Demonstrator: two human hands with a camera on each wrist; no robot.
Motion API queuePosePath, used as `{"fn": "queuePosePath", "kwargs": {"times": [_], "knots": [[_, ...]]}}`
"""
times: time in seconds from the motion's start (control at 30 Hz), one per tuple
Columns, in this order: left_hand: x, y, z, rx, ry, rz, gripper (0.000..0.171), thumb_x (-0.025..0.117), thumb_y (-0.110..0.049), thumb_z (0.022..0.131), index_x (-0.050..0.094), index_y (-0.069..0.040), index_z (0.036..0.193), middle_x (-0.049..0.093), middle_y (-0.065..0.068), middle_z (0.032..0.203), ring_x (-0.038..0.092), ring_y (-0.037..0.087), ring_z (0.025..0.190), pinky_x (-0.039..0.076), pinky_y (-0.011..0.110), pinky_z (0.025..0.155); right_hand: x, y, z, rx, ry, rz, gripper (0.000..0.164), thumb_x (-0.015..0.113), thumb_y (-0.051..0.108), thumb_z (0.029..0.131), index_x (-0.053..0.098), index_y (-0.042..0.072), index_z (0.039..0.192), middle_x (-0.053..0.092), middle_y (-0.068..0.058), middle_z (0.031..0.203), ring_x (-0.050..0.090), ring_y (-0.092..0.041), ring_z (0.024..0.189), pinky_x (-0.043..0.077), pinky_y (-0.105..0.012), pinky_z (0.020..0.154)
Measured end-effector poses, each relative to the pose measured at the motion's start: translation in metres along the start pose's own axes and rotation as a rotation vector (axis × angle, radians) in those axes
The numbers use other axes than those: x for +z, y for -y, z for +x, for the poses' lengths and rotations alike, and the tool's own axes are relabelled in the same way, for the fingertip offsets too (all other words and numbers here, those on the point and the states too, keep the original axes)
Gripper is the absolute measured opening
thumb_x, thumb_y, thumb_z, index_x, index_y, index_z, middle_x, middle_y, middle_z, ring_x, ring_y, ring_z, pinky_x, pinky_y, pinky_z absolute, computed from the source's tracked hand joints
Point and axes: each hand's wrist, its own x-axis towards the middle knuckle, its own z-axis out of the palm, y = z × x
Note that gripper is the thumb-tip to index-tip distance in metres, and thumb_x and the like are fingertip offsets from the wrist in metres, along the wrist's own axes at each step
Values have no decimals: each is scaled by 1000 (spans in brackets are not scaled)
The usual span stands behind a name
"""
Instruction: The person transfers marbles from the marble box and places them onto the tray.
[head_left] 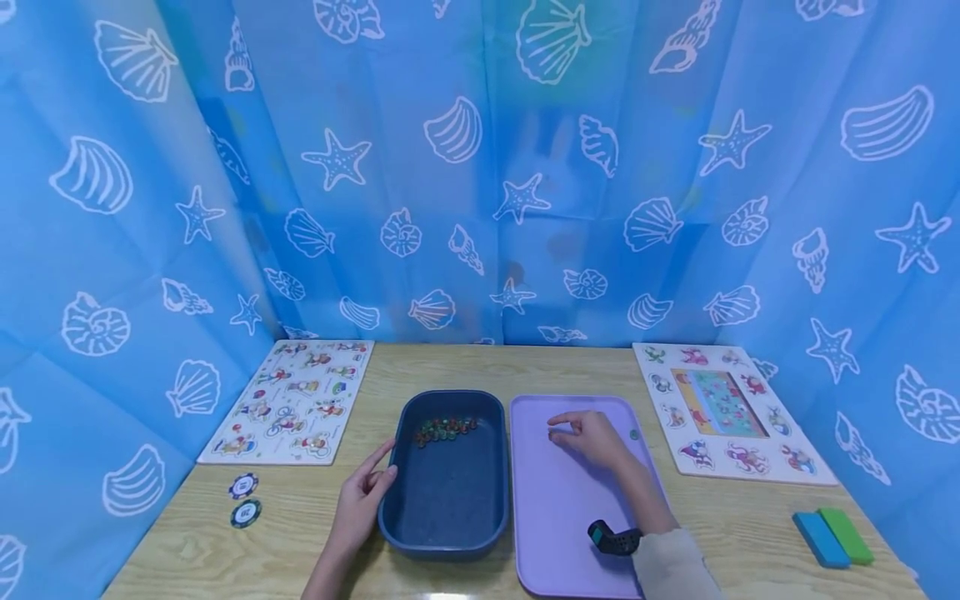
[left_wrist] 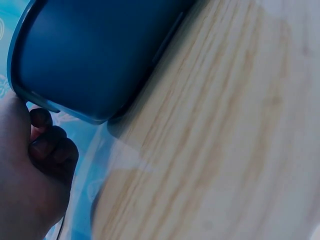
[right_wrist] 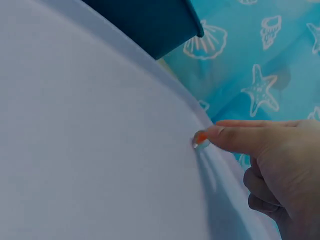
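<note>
A dark blue basin (head_left: 446, 533) stands on the table, and my left hand (head_left: 360, 500) grips its left rim. In the left wrist view the thumb lies at the rim of the basin (left_wrist: 85, 55) with the fingers curled below. Several green and orange marbles (head_left: 442, 430) lie bunched at the far end inside it. Over the purple tray (head_left: 562, 533), my right hand (head_left: 592, 439) pinches a clear marble with an orange core (right_wrist: 201, 138) between thumb and index fingertips, close to the tray surface. A green marble (head_left: 634, 434) sits near the tray's right edge.
Wooden picture puzzle boards lie at the left (head_left: 292, 400) and right (head_left: 723, 412). Two poker chips (head_left: 245, 513) are on the left of the table. A blue block (head_left: 821, 540) and a green block (head_left: 846, 536) lie at right. A blue shell-patterned curtain (head_left: 480, 192) surrounds the table.
</note>
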Motion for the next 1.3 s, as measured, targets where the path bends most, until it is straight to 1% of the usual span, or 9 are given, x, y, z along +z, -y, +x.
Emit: {"fn": "queuePosePath", "kwargs": {"times": [0.1,0.23,0.33,0.5,0.7,0.73,0.87,1.07,1.3], "knots": [[-1,0,0,6,5,2,37,54,-21,90,50,-23,127,41,1,56,42,10,50,37,21,53,-1,9,4,-40,-38,-6,21,68,23,79,69,17,99,33,6,47,28,-6,41,27,-22,42],[-2,1,-1,31,16,-19,37,53,-21,90,49,-23,127,53,7,58,53,13,56,42,22,58,-2,36,13,-116,-54,28,20,67,23,80,69,16,99,30,6,48,26,-6,41,27,-22,41],[-3,2,-1,52,21,-39,37,54,-21,90,50,-22,126,59,12,61,59,18,62,46,23,63,-1,66,22,-168,-22,59,20,65,24,82,69,16,99,29,5,48,25,-7,41,27,-23,41],[-5,1,0,60,27,-48,36,53,-20,90,50,-23,126,62,14,65,60,16,66,46,23,66,11,112,43,-245,69,49,17,63,30,83,68,22,97,27,5,47,23,-9,40,24,-23,44],[-5,3,1,67,26,-32,36,54,-24,90,51,-23,126,41,-2,50,42,8,46,38,21,52,38,149,70,-304,186,20,17,63,25,84,68,19,99,29,4,48,29,-12,42,28,-23,46],[-5,3,1,66,29,-31,36,54,-25,89,51,-23,125,35,-3,49,37,7,43,36,22,49,42,152,73,-307,205,0,17,63,25,84,68,20,99,30,4,48,29,-12,42,28,-23,46],[-3,4,2,61,43,-33,37,54,-28,89,50,-23,126,33,-5,48,34,7,41,32,22,46,56,160,83,-314,278,-115,16,62,26,84,68,22,99,39,6,53,33,-10,44,31,-22,49],[-4,-2,0,50,71,-57,39,53,-22,90,48,-15,128,36,-4,47,38,7,42,36,22,48,68,156,89,-319,365,-243,13,60,21,86,69,21,96,62,8,82,51,-3,61,42,-22,64],[-6,-23,-7,63,81,-46,39,51,-12,91,46,-6,129,33,-4,49,34,4,42,32,21,46,79,146,95,-327,386,-305,13,64,22,82,69,22,94,64,8,89,54,-6,69,44,-24,68]]}}
